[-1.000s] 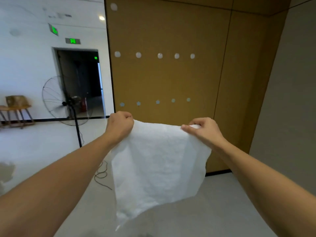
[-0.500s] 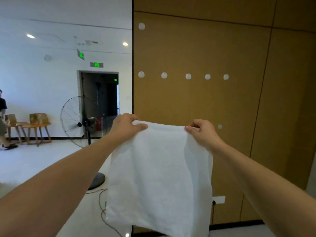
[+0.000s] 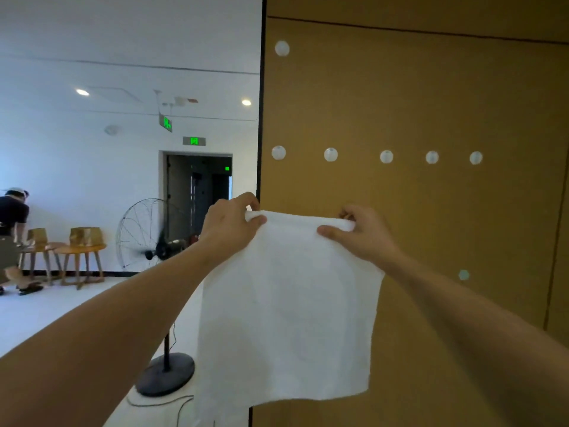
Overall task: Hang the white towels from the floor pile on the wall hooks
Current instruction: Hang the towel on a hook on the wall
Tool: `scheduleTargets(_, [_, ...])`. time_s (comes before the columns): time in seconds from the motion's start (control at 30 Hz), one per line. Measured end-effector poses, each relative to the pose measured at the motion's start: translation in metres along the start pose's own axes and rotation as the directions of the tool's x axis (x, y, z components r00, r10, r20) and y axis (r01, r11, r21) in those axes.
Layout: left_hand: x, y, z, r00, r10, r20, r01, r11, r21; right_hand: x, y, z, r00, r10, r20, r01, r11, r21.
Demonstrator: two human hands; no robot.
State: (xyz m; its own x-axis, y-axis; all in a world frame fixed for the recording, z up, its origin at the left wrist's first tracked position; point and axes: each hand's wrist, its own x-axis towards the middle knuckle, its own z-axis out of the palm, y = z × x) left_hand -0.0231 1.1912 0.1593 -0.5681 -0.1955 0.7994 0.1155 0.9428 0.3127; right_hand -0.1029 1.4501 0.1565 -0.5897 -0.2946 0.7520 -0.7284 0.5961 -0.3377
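Note:
A white towel (image 3: 286, 309) hangs flat in front of the brown wall panel (image 3: 431, 94). My left hand (image 3: 229, 224) pinches its top left corner and my right hand (image 3: 365, 234) pinches its top right corner. Above the hands runs a row of several round white hooks (image 3: 386, 156) on the panel, with one more hook (image 3: 282, 48) higher at the left. A lower hook (image 3: 463, 275) shows to the right of my right arm; the towel hides the rest of that row. The floor pile is out of view.
A standing fan (image 3: 154, 241) on a round black base (image 3: 166, 377), with its cable on the floor, stands left of the panel's edge. Wooden chairs (image 3: 81, 251) and a bending person (image 3: 12, 238) are at the far left by the white wall. A dark doorway (image 3: 198, 192) lies behind the fan.
The view has tilted up and come closer to the panel. Both hands have raised the towel's top edge toward the middle row of hooks, and the towel now hangs straight.

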Motion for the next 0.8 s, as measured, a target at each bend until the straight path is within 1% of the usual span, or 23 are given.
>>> scheduleTargets(0.1, [0.043,-0.017,0.035,0.995,0.064,-0.074,-0.059,0.997,0.058,0.052,0.019,0.028,0.994,-0.083,-0.064,0.089,0.99,0.109])
scheduleTargets(0.17, [0.077,-0.029,0.059,0.989,0.112,-0.098,-0.1,0.987,0.126,0.089,0.034,0.045,0.986,-0.157,-0.046,0.162,0.979,0.121])
scheduleTargets(0.27, [0.134,-0.045,0.088,0.978,0.188,-0.094,-0.166,0.966,0.2,0.152,0.06,0.065,0.953,-0.299,0.045,0.299,0.954,0.02])
scheduleTargets(0.33, [0.171,-0.056,0.102,0.952,0.287,-0.108,-0.244,0.922,0.3,0.194,0.076,0.076,0.912,-0.403,0.075,0.409,0.905,-0.117])
scheduleTargets(0.37, [0.188,-0.061,0.108,0.935,0.337,-0.107,-0.28,0.891,0.359,0.214,0.083,0.081,0.898,-0.431,0.091,0.44,0.875,-0.2])
scheduleTargets(0.43, [0.217,-0.069,0.117,0.905,0.418,-0.085,-0.339,0.826,0.45,0.251,0.095,0.091,0.888,-0.444,0.12,0.458,0.824,-0.333])
scheduleTargets(0.5, [0.243,-0.078,0.126,0.87,0.491,-0.038,-0.396,0.743,0.54,0.285,0.104,0.101,0.888,-0.437,0.147,0.458,0.799,-0.39])
scheduleTargets(0.53, [0.254,-0.081,0.13,0.853,0.522,-0.001,-0.419,0.685,0.597,0.3,0.106,0.107,0.883,-0.441,0.161,0.466,0.784,-0.41])
scheduleTargets(0.6, [0.276,-0.087,0.137,0.84,0.538,0.074,-0.431,0.579,0.692,0.329,0.108,0.117,0.881,-0.443,0.167,0.467,0.752,-0.465])
scheduleTargets(0.63, [0.286,-0.089,0.139,0.844,0.529,0.085,-0.421,0.556,0.717,0.342,0.108,0.123,0.89,-0.429,0.155,0.446,0.748,-0.491])
scheduleTargets(0.7, [0.307,-0.095,0.145,0.841,0.537,0.058,-0.397,0.541,0.741,0.366,0.109,0.133,0.902,-0.421,0.099,0.404,0.737,-0.542])
scheduleTargets(0.8, [0.337,-0.101,0.153,0.835,0.55,-0.016,-0.366,0.576,0.731,0.394,0.108,0.147,0.894,-0.448,-0.001,0.362,0.723,-0.588])
